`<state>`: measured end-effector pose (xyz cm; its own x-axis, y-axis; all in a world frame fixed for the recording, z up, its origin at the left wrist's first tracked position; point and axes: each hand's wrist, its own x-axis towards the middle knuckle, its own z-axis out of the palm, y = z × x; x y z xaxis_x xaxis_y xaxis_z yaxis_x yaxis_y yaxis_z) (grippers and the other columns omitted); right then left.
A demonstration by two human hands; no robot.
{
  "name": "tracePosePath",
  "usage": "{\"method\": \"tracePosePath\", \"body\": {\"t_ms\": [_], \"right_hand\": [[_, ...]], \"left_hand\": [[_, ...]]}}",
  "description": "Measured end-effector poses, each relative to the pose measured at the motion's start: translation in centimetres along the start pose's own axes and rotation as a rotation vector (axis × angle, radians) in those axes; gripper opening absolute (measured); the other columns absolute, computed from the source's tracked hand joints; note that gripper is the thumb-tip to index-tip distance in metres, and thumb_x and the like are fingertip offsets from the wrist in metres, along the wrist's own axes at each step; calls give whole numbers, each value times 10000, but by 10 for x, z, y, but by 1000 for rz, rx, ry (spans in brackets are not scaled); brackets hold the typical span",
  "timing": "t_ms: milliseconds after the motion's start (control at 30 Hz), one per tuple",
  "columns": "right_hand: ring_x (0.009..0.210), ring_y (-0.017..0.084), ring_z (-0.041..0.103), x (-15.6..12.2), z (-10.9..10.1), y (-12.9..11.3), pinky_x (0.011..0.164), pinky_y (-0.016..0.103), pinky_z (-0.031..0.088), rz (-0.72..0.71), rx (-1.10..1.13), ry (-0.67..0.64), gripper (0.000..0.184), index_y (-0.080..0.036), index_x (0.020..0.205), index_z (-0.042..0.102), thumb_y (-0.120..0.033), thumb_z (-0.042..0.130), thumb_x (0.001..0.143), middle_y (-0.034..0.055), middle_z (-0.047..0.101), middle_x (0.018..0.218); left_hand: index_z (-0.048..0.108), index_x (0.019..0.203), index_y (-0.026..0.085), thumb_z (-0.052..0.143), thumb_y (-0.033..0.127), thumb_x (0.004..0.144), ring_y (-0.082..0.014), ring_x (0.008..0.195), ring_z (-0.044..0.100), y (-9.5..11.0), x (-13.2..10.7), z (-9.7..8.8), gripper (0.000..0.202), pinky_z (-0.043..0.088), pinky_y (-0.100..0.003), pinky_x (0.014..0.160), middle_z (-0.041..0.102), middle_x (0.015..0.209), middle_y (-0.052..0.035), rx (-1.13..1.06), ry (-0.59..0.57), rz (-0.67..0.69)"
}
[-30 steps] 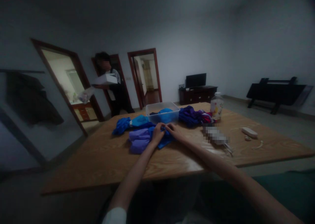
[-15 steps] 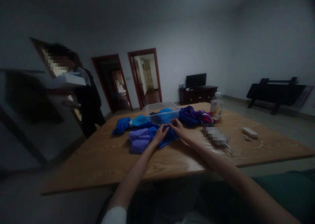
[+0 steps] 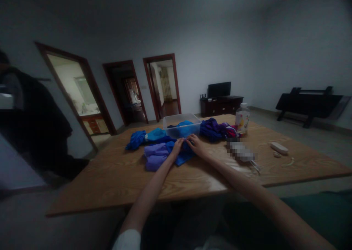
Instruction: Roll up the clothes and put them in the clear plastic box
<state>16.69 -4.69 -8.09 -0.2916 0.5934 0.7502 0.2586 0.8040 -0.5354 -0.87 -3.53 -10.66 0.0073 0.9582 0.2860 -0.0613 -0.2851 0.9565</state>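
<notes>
Left hand (image 3: pixel 178 148) and right hand (image 3: pixel 195 144), fingers bent, at blue cloth (image 3: pixel 183 159); whether pinching, indiscernible. Plastic box (image 3: pixel 195 129): toward worktop's (image 3: pixel 115 186) far edge.

The left hand (image 3: pixel 178 147) and the right hand (image 3: pixel 195 144) touched a blue cloth (image 3: pixel 183 159) on the wooden table (image 3: pixel 115 186) (a purple cloth (image 3: pixel 156 157) lay just beside it); beyond them stood a clear box (image 3: pixel 169 132) and a bottle (image 3: pixel 242 120).
</notes>
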Motion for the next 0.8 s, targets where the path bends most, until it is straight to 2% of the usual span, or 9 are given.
{"method": "tracePosePath", "body": {"t_ms": [200, 367, 500, 667, 800], "right_hand": [[996, 231, 620, -4, 5, 17, 916, 376, 518, 131, 62, 49, 274, -218, 1071, 592, -472, 566, 971, 83, 639, 1071], [1007, 225, 637, -5, 10, 31, 937, 373, 504, 207, 95, 29, 330, -221, 1108, 591, -516, 534, 973, 73, 665, 1093], [970, 220, 639, -5, 11, 33, 896, 356, 506, 248, 136, 21, 337, -231, 1068, 598, -541, 505, 978, 55, 672, 1053], [930, 209, 635, -5, 9, 31, 855, 324, 506, 260, 133, -4, 385, -229, 1078, 607, -584, 486, 993, 51, 689, 1018], [906, 213, 644, -7, 13, 39, 847, 333, 515, 263, 150, -22, 405, -220, 1060, 612, -604, 514, 973, 46, 687, 972]], "left_hand": [[701, 1151, 169, 821, 520, 789, -224, 967, 673, 5, 0, -2, 518, 614, -297, 683, 698, 1115, -118, -30, 3, -33], [677, 1207, 172, 883, 435, 742, -233, 1005, 686, 7, 1, -4, 573, 635, -378, 796, 704, 1159, -128, -83, -20, -27], [673, 1227, 169, 903, 379, 712, -231, 1010, 693, 4, 1, -4, 602, 631, -389, 829, 703, 1200, -134, -107, -71, -1], [698, 1160, 163, 887, 344, 716, -214, 938, 688, 5, -1, -4, 516, 613, -383, 818, 707, 1171, -122, 8, -56, 87], [717, 1049, 183, 873, 321, 726, -221, 988, 675, 7, -2, -4, 384, 577, -393, 906, 716, 1094, -92, 141, -41, 190]]}}
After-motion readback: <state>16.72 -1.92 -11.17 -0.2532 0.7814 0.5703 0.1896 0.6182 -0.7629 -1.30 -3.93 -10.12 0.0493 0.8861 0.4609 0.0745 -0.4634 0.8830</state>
